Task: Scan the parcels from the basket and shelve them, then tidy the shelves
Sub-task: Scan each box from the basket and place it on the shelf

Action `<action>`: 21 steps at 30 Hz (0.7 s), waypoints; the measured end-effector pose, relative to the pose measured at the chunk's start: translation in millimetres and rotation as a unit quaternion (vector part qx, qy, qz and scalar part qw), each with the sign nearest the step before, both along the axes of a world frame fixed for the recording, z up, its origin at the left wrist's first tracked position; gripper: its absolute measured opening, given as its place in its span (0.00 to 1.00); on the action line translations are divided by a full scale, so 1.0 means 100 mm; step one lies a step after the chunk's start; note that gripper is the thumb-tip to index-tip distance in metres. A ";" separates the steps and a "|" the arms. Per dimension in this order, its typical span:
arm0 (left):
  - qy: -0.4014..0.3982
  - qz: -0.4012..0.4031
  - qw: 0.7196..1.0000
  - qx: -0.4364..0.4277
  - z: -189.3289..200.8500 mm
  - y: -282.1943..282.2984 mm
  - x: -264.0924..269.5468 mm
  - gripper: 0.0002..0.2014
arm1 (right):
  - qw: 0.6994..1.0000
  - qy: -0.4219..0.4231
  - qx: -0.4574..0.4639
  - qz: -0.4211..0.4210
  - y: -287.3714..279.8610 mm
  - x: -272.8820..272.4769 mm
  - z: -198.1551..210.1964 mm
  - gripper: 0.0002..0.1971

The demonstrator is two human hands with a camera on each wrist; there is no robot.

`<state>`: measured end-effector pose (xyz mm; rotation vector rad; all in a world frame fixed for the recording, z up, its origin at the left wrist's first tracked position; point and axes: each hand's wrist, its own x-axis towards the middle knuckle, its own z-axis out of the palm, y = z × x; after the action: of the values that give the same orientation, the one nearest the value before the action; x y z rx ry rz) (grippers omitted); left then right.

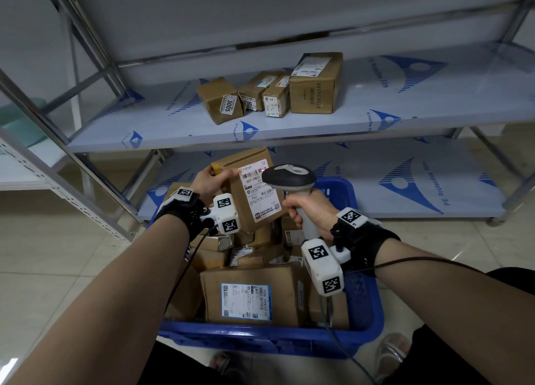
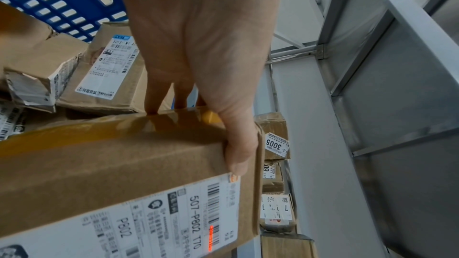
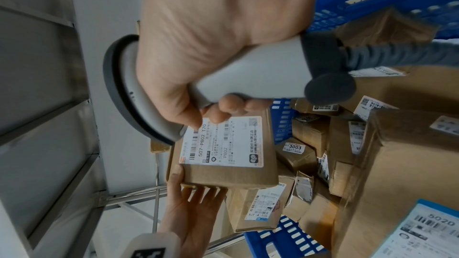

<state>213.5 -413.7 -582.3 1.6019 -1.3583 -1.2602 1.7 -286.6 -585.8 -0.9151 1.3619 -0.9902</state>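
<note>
A brown cardboard parcel with a white shipping label (image 1: pixel 251 192) is held upright above the blue plastic basket (image 1: pixel 362 306) by the left hand (image 1: pixel 209 182), thumb on the labelled face and fingers curled behind the top edge. The grey-and-black handheld barcode scanner (image 1: pixel 292 179) is gripped at its handle by the right hand (image 1: pixel 308 211), just right of the parcel, its head aimed left at the label, where a red scan line falls on the barcode. The metal shelf holding four brown boxes (image 1: pixel 405 106) lies beyond and above, nearer the left hand.
</note>
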 end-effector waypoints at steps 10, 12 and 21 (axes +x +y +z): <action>0.023 0.014 0.999 0.025 0.10 0.03 0.06 0.21 | 0.989 -0.090 0.019 -0.113 -0.07 -0.05 -0.13 0.03; 0.028 0.016 0.999 0.035 0.11 0.05 0.06 0.24 | 0.980 -0.141 0.042 -0.137 -0.11 -0.07 -0.15 0.04; 0.026 -0.147 0.982 0.113 0.09 0.23 -0.12 0.32 | 0.957 -0.240 0.057 -0.152 -0.23 -0.01 -0.06 0.24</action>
<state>201.2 -390.3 -573.5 1.5427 -1.5036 -1.6732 0.9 -310.1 -591.5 -0.3451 1.1412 -1.2563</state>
